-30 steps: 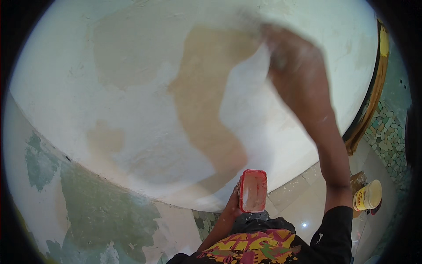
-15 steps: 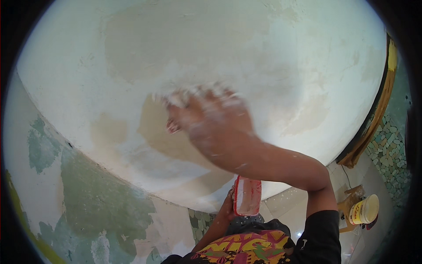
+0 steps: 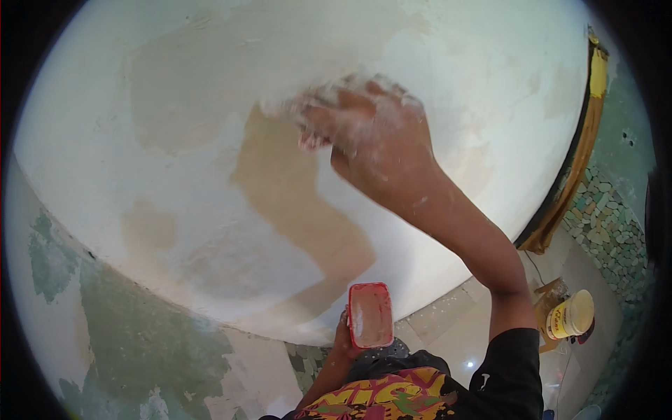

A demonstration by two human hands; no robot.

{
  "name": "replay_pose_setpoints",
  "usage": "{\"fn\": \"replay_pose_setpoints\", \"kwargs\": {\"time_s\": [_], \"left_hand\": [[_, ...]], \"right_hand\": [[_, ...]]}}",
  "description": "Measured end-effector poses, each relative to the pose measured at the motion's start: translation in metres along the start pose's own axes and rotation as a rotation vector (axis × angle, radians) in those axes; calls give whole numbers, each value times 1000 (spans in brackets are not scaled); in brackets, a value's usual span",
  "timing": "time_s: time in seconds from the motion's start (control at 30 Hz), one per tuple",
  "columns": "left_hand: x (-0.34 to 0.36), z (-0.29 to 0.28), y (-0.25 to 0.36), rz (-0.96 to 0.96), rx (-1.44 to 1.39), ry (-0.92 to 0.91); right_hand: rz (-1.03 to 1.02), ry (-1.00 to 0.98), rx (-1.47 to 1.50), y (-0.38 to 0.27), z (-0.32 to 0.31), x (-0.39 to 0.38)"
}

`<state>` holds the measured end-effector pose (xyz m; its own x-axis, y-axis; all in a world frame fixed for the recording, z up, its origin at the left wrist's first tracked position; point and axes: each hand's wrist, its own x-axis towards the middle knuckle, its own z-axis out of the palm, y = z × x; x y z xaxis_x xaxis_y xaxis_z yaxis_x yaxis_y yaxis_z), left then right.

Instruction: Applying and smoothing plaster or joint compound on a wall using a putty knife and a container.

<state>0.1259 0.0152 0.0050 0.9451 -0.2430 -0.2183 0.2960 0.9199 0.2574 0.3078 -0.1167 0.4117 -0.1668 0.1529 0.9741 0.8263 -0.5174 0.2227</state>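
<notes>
My right hand, its fingers smeared with white paste, is up against a large pale wall. Motion blurs the fingertips, so whether something sits under them is hidden. A dark, tan-looking shadow of the arm falls on the wall below the hand. Low in the view, close to my body, my left hand grips a rectangular tub with a red rim. Whitish residue coats the inside of the tub, and most of the left fingers are behind it.
On the right, a yellow-labelled white bucket stands on a small wooden stool over a tiled floor. A brown wooden edge borders the wall there. Patchy green and white wall lies at the lower left.
My right hand has moved up and to the right across the wall. The tub in my left hand appears slightly further left, as the whole view has shifted.
</notes>
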Motion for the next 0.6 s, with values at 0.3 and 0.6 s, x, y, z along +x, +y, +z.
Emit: {"fn": "replay_pose_setpoints", "kwargs": {"time_s": [0.3, 0.6], "left_hand": [[16, 23, -7, 41, 4, -81], [7, 4, -5, -5, -40, -68]], "right_hand": [[74, -98, -376, 134, -36, -24], [142, -331, -266, 121, -57, -53]]}}
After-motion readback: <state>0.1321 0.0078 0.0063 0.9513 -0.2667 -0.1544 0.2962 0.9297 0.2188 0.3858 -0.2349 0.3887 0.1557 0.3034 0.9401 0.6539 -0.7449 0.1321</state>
